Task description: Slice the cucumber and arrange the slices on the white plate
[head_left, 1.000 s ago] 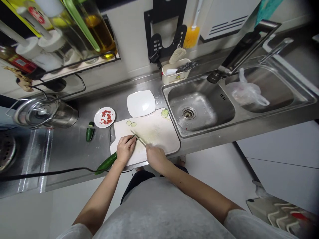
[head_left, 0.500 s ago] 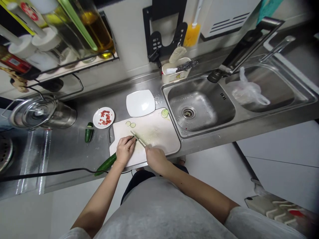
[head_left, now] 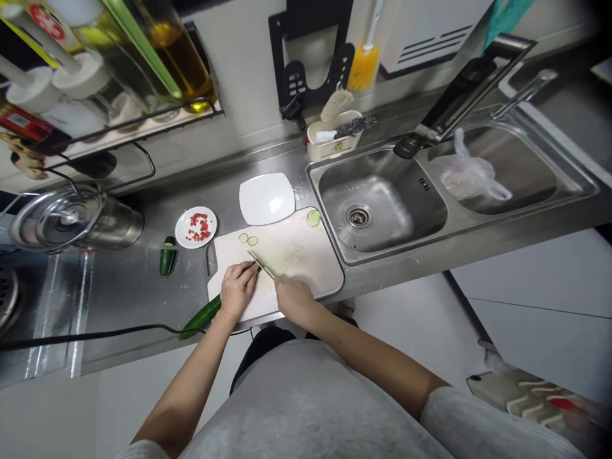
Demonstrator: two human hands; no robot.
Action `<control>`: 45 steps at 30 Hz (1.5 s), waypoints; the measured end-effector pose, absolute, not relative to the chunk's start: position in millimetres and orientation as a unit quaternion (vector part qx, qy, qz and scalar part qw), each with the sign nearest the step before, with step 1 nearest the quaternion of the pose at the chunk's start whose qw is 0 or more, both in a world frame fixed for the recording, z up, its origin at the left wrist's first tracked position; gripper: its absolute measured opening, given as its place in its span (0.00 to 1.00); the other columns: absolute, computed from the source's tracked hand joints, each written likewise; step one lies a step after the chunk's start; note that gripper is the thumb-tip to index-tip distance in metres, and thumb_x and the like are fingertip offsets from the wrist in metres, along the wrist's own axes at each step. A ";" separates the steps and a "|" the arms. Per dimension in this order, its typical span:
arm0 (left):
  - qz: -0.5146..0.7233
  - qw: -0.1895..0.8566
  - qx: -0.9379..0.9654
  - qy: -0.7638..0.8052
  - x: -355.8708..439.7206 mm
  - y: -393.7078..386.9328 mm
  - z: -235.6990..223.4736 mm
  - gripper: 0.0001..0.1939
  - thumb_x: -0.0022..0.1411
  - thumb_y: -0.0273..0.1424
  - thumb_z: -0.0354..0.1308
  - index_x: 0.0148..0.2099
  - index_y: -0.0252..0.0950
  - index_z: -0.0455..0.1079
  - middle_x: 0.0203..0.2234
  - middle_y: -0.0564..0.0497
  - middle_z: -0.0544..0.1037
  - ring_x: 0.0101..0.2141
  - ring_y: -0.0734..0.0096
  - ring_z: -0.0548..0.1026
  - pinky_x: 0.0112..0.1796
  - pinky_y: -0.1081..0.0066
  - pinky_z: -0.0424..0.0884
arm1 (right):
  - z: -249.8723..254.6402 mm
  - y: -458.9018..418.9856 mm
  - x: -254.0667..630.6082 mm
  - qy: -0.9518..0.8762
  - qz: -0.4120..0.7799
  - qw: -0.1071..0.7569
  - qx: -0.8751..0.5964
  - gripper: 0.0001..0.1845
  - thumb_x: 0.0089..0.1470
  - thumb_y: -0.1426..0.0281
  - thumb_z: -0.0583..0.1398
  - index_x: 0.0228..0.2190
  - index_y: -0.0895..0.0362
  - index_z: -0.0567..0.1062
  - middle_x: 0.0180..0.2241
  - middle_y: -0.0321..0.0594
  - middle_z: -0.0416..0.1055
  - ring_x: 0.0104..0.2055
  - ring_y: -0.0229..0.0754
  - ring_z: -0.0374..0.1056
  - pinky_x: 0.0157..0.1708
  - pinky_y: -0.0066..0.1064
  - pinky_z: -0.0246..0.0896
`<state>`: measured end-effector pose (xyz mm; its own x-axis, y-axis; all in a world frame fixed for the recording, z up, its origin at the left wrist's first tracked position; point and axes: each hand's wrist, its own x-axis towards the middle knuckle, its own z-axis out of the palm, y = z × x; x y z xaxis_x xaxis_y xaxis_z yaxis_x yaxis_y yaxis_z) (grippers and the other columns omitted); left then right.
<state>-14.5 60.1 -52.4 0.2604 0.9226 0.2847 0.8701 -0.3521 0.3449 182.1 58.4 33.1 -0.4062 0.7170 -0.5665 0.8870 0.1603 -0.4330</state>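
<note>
My left hand (head_left: 238, 290) is closed around a long green cucumber (head_left: 199, 318), whose uncut end sticks out past the board's left edge. The handle of a knife (head_left: 262, 264) is in my right hand (head_left: 294, 298); its blade stands at the cucumber's cut end, close to my left fingertips. Both hands are over a white cutting board (head_left: 320, 261). Two thin cucumber slices (head_left: 252, 241) lie on it beyond the blade. More slices (head_left: 313, 218) sit stacked at the board's far right corner. My fingers partly hide the cucumber.
Beyond the board are a white square plate (head_left: 266, 198) and a small plate (head_left: 212, 220) of chopped red pieces. A cucumber piece (head_left: 167, 261) lies left. The steel sink (head_left: 382, 220) adjoins the board on the right. A black cable (head_left: 119, 331) crosses the counter's front left.
The whole view has shifted slightly left. My hands, the knife and the cucumber keep nearly the same positions on the board.
</note>
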 end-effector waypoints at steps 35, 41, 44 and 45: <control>0.306 0.175 0.644 0.679 -5.2 67.3 -34.5 0.23 0.66 0.40 0.51 0.60 0.37 0.63 0.42 0.45 0.78 0.40 0.65 0.75 0.43 0.64 0.71 | 30.2 56.6 208.4 0.754 -0.260 0.122 0.591 0.20 0.62 0.78 0.46 0.50 0.58 0.70 0.37 0.51 0.76 0.43 0.47 0.72 0.41 0.35 0.59; 0.261 0.290 0.668 0.634 5.5 94.3 -10.9 0.21 0.62 0.44 0.53 0.53 0.39 0.72 0.46 0.45 0.77 0.42 0.64 0.75 0.46 0.63 0.70 | 24.1 51.6 235.1 0.761 -0.175 0.088 0.619 0.24 0.63 0.75 0.47 0.58 0.53 0.65 0.41 0.50 0.72 0.45 0.46 0.64 0.44 0.37 0.51; 0.177 0.347 0.691 0.609 10.0 101.8 -2.2 0.19 0.57 0.45 0.59 0.47 0.41 0.75 0.41 0.48 0.80 0.40 0.63 0.76 0.44 0.65 0.71 | 20.9 50.3 242.6 0.771 -0.149 0.058 0.616 0.25 0.62 0.74 0.48 0.59 0.53 0.64 0.40 0.51 0.70 0.44 0.48 0.61 0.45 0.38 0.48; 0.158 0.365 0.689 0.606 11.1 102.8 -0.7 0.19 0.55 0.45 0.60 0.45 0.41 0.76 0.39 0.49 0.80 0.39 0.63 0.76 0.42 0.66 0.71 | 20.2 49.7 244.2 0.775 -0.143 0.050 0.614 0.25 0.62 0.74 0.48 0.59 0.54 0.64 0.40 0.51 0.70 0.44 0.48 0.60 0.45 0.39 0.48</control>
<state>11.1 102.8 -0.7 0.2149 0.9506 -0.2239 0.7198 0.0007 0.6942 244.2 49.7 20.2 -0.2416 0.9368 -0.2530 0.9654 0.2056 -0.1605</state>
